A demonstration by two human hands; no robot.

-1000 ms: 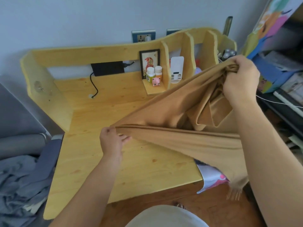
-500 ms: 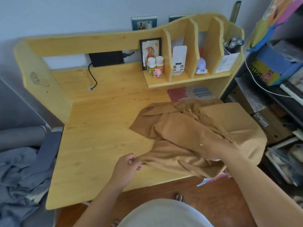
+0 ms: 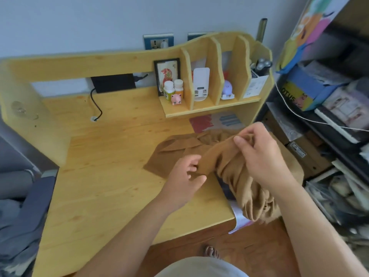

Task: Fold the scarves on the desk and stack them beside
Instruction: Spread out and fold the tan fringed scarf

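- Head view: the brown scarf lies bunched at the centre right of the frame, on the right half of the desk. One flat corner spreads toward the centre; a thick fold hangs over the front edge at the lower right.
- Right hand: fingers curled, pinching a raised ridge of the scarf at the centre right.
- Left hand: fingers loosely curled at the near edge of the same ridge. Whether it grips or only touches the cloth cannot be told.
- Patterned cloth, light with pink, shows under the scarf at the front edge of the desk and partly overhangs it. A dark item also shows beneath the scarf; its identity is not clear.
- Shelf unit stands at the upper centre and holds two small bottles and a pink figurine.
- Risk, slippage: the overhanging fold may pull the scarf off the desk if the right hand lets go.
- Risk, entrainment: lifting the scarf may drag the patterned cloth over the edge, since the two overlap.
- Risk, misaligned fold: the scarf is twisted, so folding before it is spread flat would likely give uneven edges.
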